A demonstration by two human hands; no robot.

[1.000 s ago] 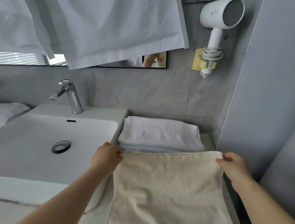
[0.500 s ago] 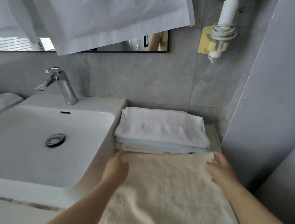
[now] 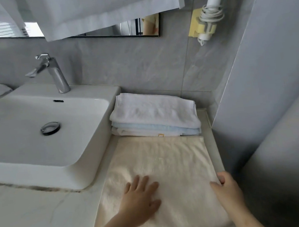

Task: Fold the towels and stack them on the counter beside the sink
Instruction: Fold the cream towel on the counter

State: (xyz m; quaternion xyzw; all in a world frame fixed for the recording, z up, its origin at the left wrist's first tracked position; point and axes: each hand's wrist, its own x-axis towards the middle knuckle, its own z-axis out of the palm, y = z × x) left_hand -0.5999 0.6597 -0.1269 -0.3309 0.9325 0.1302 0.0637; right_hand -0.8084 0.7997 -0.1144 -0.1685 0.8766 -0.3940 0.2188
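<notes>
A cream towel (image 3: pixel 161 160) lies flat on the counter (image 3: pixel 36 219) to the right of the sink (image 3: pixel 39 163). My left hand (image 3: pixel 140 202) rests flat on its near middle, fingers spread. My right hand (image 3: pixel 228 190) is at the towel's right edge, with its fingers curled at that edge. Behind the cream towel, against the wall, sits a stack of folded towels (image 3: pixel 154 112): a white one on top, a pale blue one and another white one below.
A chrome faucet (image 3: pixel 55 75) stands behind the basin. A grey wall panel (image 3: pixel 264 100) closes in the counter's right side. A white hair dryer (image 3: pixel 212 3) hangs on the wall above. White cloths (image 3: pixel 105 6) hang over the mirror.
Both hands slid back from the cream towel's far edge toward me. The left now lies flat on the towel's near middle, the right at its right edge. The view tilted downward.
</notes>
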